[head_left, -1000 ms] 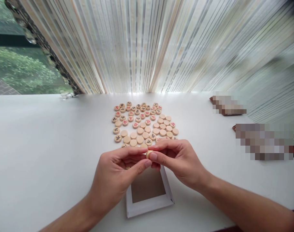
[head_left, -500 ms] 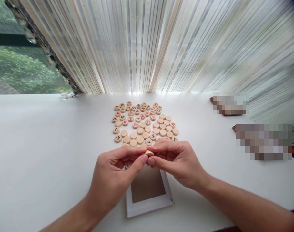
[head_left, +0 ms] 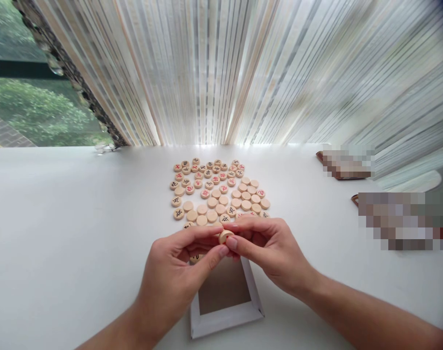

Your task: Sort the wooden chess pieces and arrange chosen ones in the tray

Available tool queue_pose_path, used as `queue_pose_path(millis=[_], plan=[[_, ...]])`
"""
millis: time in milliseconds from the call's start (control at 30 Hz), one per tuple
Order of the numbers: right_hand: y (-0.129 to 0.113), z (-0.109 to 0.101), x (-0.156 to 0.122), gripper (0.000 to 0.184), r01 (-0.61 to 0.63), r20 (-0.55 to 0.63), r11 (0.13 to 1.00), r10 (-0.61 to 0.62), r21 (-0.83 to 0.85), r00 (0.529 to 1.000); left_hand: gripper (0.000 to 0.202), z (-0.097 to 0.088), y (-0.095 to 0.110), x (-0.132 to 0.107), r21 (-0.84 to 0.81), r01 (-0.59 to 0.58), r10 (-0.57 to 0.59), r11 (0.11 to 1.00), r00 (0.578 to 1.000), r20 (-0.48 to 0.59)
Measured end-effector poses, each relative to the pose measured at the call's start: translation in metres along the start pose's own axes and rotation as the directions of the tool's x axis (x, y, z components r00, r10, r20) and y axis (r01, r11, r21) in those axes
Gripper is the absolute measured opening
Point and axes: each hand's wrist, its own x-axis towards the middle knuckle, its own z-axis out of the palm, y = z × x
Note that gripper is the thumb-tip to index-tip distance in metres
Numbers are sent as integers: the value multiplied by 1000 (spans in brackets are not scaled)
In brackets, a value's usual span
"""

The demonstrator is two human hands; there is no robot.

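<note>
In front of me, my left hand (head_left: 186, 267) and my right hand (head_left: 270, 250) pinch one wooden xiangqi piece (head_left: 225, 236) between thumbs and fingertips. A bit of red marking shows on it beside my right thumb. Below the hands lies a shallow box (head_left: 226, 319) with a white rim and a brown bottom. A piece with a black character (head_left: 195, 258) is at the box's far left corner, partly hidden by my left hand. Beyond the hands, many xiangqi pieces (head_left: 212, 201) lie spread out, some with red or black characters up, others blank side up.
The pieces and box rest on a white table (head_left: 79, 243). Striped string curtains (head_left: 206, 73) hang along its far edge, with a window (head_left: 35, 107) at the left. Two brownish blurred-out objects (head_left: 347, 165) stand at the right.
The held piece has tilted between the fingertips, showing more of its pale edge. My left thumb has dropped slightly lower on it. The whole view has shifted a little.
</note>
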Motion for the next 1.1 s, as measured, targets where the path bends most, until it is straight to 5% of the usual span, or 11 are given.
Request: queue_pose_path(millis=[267,700,1100], plan=[[3,-2,-1,31,20,0,999,-20,25,1000,14,-2,5,1,-17,10,-11,1000,999,-49],[8,-8,1,27,321,10,895,-334,-309,942,15,-3,-1,3,-16,-41,41,999,999,-23],[7,-13,2,33,367,82,822,-369,-436,926,20,-4,2,6,-168,31,-30,985,1000,8]])
